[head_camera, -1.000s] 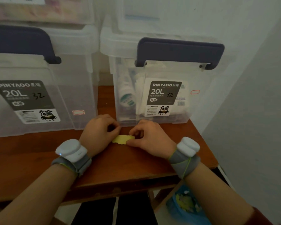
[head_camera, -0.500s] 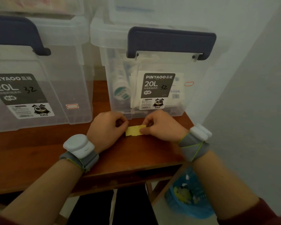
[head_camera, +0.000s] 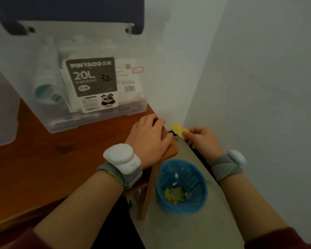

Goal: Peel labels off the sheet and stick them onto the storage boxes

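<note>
The right hand (head_camera: 203, 139) pinches one end of a yellow strip (head_camera: 178, 129) just past the surface's corner. The left hand (head_camera: 149, 139) rests palm-down on the surface (head_camera: 61, 168), fingers loosely bent, holding nothing.

You look down on a reddish-brown wooden table (head_camera: 43, 168) filling the left side, its near right corner carried by a slanted wooden leg (head_camera: 149, 191). On your right a plain pale wall (head_camera: 267, 87) meets the far wall (head_camera: 178, 51) in a corner. On the greyish floor (head_camera: 178, 234), just right of the leg, stands a blue mesh wastebasket (head_camera: 196, 203) holding yellow and white scraps. The light is dim and even.
</note>
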